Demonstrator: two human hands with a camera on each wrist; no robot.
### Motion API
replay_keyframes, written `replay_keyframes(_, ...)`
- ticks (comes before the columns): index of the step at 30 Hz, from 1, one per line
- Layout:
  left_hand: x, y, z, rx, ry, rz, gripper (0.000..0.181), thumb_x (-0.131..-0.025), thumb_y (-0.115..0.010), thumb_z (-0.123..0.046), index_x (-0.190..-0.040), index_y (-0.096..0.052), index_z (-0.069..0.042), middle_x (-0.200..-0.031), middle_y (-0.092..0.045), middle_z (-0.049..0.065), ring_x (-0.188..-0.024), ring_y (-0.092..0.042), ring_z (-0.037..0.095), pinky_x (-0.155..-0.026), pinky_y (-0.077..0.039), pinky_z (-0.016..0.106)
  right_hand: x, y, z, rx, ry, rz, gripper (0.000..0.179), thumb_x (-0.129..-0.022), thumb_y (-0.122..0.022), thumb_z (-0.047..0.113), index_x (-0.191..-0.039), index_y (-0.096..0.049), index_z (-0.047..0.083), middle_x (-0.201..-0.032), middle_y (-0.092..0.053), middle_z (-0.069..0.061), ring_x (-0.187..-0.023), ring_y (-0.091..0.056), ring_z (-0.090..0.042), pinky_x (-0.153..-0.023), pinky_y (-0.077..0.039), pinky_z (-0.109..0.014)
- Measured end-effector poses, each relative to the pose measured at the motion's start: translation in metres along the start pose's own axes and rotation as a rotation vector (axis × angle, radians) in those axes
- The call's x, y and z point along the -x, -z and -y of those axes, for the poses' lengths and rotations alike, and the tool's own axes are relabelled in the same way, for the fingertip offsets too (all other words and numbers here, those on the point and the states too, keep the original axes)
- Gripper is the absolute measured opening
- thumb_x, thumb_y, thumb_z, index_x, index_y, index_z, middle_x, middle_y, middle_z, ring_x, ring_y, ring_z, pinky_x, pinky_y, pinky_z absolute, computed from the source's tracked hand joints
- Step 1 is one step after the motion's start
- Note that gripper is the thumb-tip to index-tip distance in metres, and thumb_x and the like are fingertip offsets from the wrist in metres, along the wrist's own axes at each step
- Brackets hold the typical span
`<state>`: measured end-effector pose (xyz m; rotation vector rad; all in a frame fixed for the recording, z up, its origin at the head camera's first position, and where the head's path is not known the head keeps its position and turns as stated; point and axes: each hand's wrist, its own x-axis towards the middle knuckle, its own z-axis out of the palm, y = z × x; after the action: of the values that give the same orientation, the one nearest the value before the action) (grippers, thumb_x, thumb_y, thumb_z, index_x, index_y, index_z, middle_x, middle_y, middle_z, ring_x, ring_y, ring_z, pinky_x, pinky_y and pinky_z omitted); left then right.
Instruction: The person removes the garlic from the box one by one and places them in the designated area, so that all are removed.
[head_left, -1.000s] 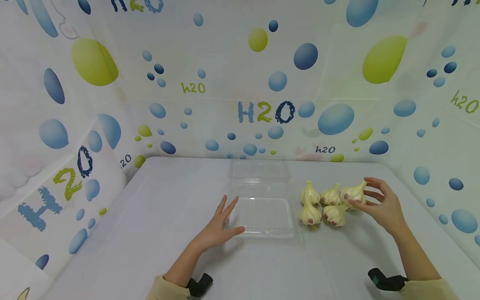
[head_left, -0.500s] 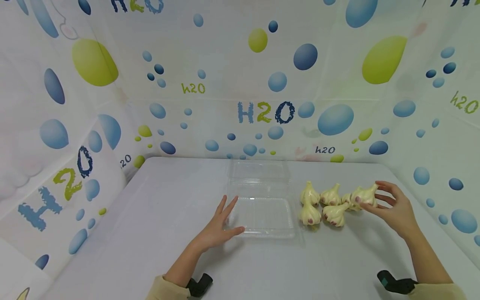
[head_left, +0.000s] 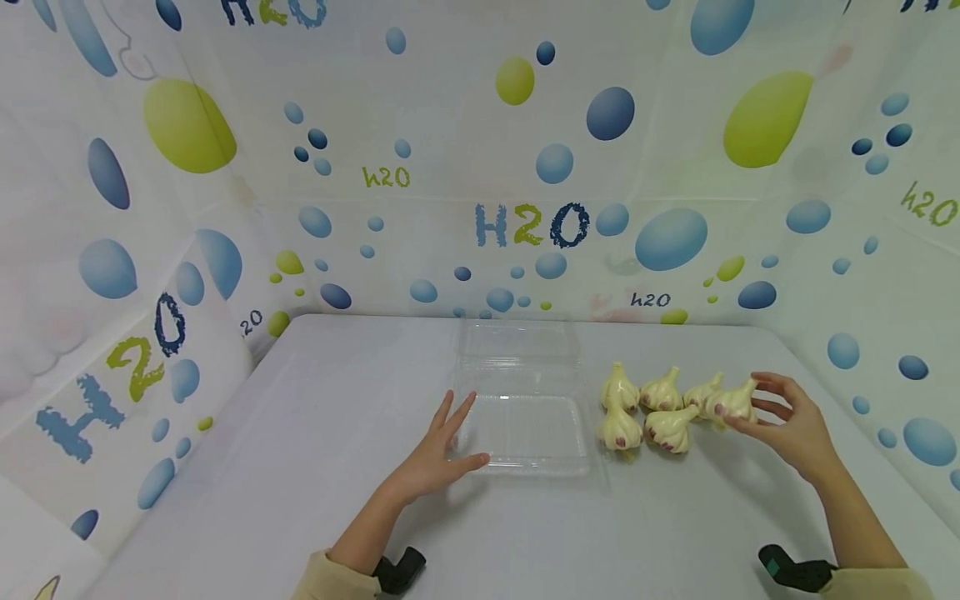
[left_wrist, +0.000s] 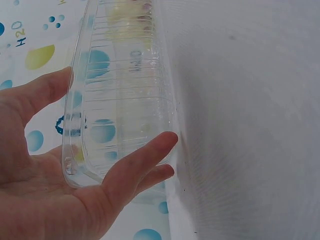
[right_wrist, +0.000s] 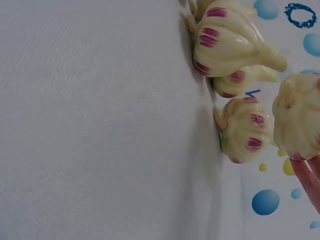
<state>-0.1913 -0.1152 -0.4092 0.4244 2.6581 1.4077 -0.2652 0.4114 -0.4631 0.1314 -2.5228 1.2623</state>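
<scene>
My right hand pinches a garlic bulb between thumb and fingers, at the right end of a group of bulbs. In the right wrist view that held garlic bulb hangs off the table, with one of my fingers against it. An open, clear plastic clamshell box lies mid-table, its lid folded back. My left hand is at the box's left end, fingers spread and fairly straight. From the left wrist, the thumb and fingers of my left hand flank the box's end.
Several more garlic bulbs sit close together right of the box. A white cloth covers the table. Behind the table hangs a printed curtain. Each wrist bears a black camera mount.
My right hand has moved right and slightly down with the garlic bulb, uncovering another bulb behind it. My left hand and the box have stayed put.
</scene>
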Motion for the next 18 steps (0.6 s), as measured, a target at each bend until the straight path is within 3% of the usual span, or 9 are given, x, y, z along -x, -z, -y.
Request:
replay_keyframes(5, 0.0, 0.0, 0.0, 0.005, -0.004, 0.004, 0.083, -0.082, -0.068, -0.027, -0.148, -0.018, -0.022, -0.152, 0.006, 0.016, -0.133, -0.013, 0.045, -0.094, -0.025, 0.066, 0.005, -0.004, 0.004, 0.011, 0.016, 0.014, 0.074, -0.073, -0.078, 0.029, -0.135, -0.038, 0.023, -0.12, -0.041, 0.0, -0.093, -0.048, 0.01, -0.065, -0.048, -0.013)
replay_keyframes(9, 0.0, 0.0, 0.0, 0.008, -0.005, 0.007, 0.082, -0.082, -0.068, -0.026, -0.148, -0.018, -0.023, -0.151, 0.006, 0.017, -0.133, -0.014, 0.046, -0.093, -0.025, 0.066, 0.013, -0.003, 0.033, -0.008, -0.012, 0.089, 0.071, -0.075, -0.077, 0.021, -0.133, -0.037, 0.014, -0.121, -0.041, -0.009, -0.092, -0.048, 0.009, -0.066, -0.048, -0.013)
replay_keyframes(14, 0.0, 0.0, 0.0, 0.014, -0.002, 0.008, 0.082, -0.083, -0.068, -0.026, -0.148, -0.018, -0.023, -0.151, 0.006, 0.016, -0.132, -0.015, 0.046, -0.093, -0.025, 0.066, 0.025, -0.001, 0.077, -0.001, -0.039, 0.18, 0.072, -0.076, -0.076, 0.017, -0.129, -0.032, -0.002, -0.123, -0.038, -0.022, -0.087, -0.042, 0.017, -0.066, -0.046, -0.013)
replay_keyframes(18, 0.0, 0.001, 0.001, 0.012, -0.001, 0.007, 0.083, -0.082, -0.068, -0.028, -0.148, -0.018, -0.023, -0.151, 0.006, 0.016, -0.132, -0.015, 0.046, -0.093, -0.026, 0.066, 0.026, -0.003, 0.088, 0.002, -0.031, 0.217, 0.071, -0.075, -0.076, 0.013, -0.126, -0.031, -0.007, -0.121, -0.038, -0.026, -0.086, -0.042, 0.017, -0.066, -0.046, -0.015)
